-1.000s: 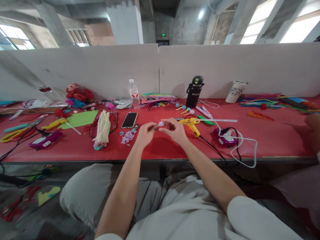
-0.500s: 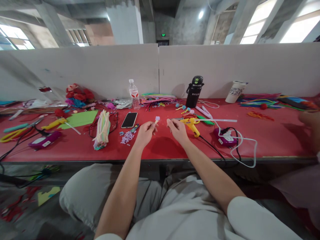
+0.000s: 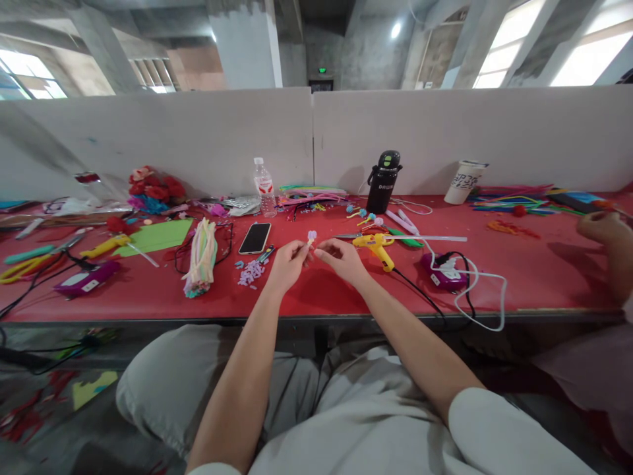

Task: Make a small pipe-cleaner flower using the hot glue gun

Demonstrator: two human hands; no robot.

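My left hand (image 3: 289,262) pinches a small lilac flower-like piece (image 3: 311,235) with a pale yellow lower part, its lilac top standing above my fingertips. Just right of it is my right hand (image 3: 342,258), thumb and fingers closed together close to the piece. Whatever those fingers may hold is too small to make out, and I cannot tell whether they touch the piece. A pile of short lilac bits (image 3: 253,272) lies left of my left hand. Beyond my right hand rests a yellow glue gun (image 3: 378,249) with a long clear glue stick in its back.
A phone (image 3: 255,238) and a bundle of pale pipe cleaners (image 3: 202,254) lie to the left. Behind stand a water bottle (image 3: 264,188) and a black flask (image 3: 384,183). A purple power block (image 3: 444,274) with looping cables sits right. Another person's hand (image 3: 606,231) is at far right.
My right hand has moved left, bringing its fingertips close to the lilac piece. My left hand has stayed nearly still. The other person's hand at far right has come further into view.
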